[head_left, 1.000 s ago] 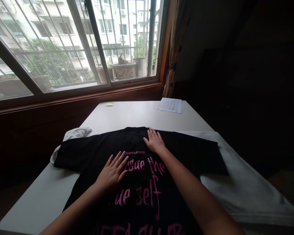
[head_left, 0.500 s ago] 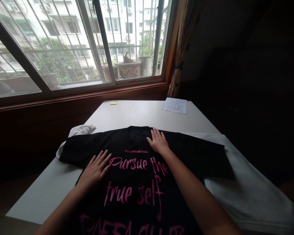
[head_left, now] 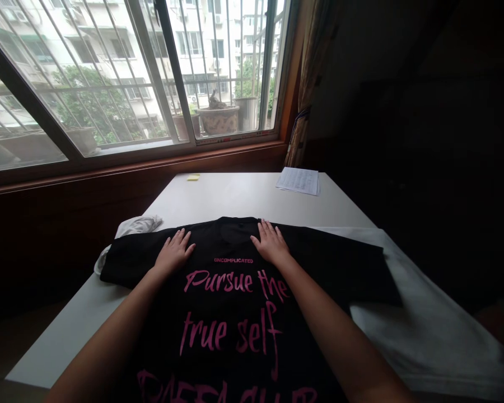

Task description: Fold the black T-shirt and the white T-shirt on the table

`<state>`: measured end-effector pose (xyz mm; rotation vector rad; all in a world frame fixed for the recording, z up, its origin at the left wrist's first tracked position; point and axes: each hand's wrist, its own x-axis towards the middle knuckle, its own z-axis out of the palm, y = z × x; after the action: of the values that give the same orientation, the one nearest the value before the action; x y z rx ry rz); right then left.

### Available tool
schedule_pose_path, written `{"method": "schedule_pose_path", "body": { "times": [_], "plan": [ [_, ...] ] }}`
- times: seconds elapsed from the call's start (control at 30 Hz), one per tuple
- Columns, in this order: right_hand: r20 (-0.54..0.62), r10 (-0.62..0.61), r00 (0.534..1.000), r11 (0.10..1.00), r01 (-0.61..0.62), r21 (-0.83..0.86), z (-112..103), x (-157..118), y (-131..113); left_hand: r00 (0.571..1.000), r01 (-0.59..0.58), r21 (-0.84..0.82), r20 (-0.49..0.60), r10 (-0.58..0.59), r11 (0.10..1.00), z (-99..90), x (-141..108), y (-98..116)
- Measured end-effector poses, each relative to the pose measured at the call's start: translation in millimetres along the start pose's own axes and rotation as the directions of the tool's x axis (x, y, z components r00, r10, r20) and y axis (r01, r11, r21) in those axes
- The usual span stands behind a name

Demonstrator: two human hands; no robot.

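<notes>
A black T-shirt (head_left: pixel 231 305) with pink lettering lies spread out, its neckline toward the far side and both sleeves stretched sideways. My left hand (head_left: pixel 175 250) rests flat on the shirt near the left shoulder, fingers apart. On the other side of the neckline, my right hand (head_left: pixel 271 242) lies flat with its fingertips at the collar's right edge. Neither hand grips the fabric. The shirt's lower part runs out of view at the bottom, and my forearms cover some of its sides.
Under the shirt is a white table (head_left: pixel 239 196). A pale cloth (head_left: pixel 428 324) spreads beneath the right sleeve; crumpled white fabric (head_left: pixel 138 225) sits by the left sleeve. Papers (head_left: pixel 299 181) and a yellow sticky note (head_left: pixel 193 177) lie at the far edge, below a barred window (head_left: pixel 130 84).
My left hand has slid forward over the shirt, from beside the lettering up to the left shoulder. My right hand has stayed at the collar.
</notes>
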<state>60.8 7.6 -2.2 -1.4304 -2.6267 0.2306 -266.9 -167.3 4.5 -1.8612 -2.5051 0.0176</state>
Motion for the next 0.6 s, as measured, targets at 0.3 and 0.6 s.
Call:
{"method": "schedule_pose_path", "body": {
  "times": [0.3, 0.6],
  "plan": [
    [0.013, -0.002, 1.000, 1.000, 0.002, 0.004, -1, 0, 0, 1.000, -0.008, -0.022, 0.013, 0.009, 1.000, -7.3, 31, -16],
    [0.035, 0.004, 0.999, 1.000, -0.004, 0.010, -5, 2, 17, 1.000, -0.013, -0.007, 0.008, 0.013, 1.000, -6.5, 25, -20]
  ]
}}
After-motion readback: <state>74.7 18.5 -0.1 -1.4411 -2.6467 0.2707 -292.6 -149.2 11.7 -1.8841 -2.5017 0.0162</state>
